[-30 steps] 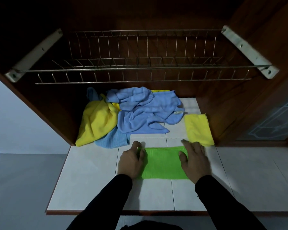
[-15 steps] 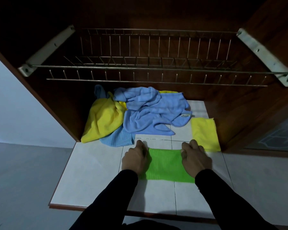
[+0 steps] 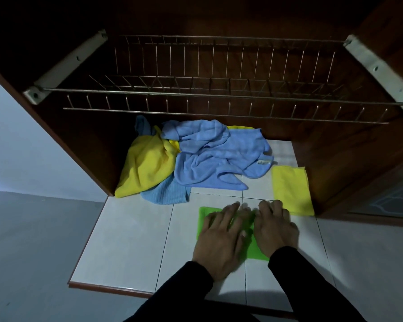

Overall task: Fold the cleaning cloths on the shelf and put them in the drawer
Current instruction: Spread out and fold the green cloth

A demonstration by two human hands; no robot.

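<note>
- green cloth (image 3: 204, 219) is flat on the tiled shelf (image 3: 130, 240), right under both palms, so nothing to reach for
- left hand (image 3: 221, 238) lies over its left and middle part, fingers straight and slightly spread, pressing down
- right hand (image 3: 276, 228) is just beside it on the right end, fingers look flat too, a bit blurry though
- only the left edge and a bottom corner of the cloth poke out, looks like its longer side runs left to right
- guessing they're flattening a fold; the folded yellow cloth (image 3: 291, 189) sits just beyond the right hand, the unfolded pile (image 3: 207, 156) further back
</note>
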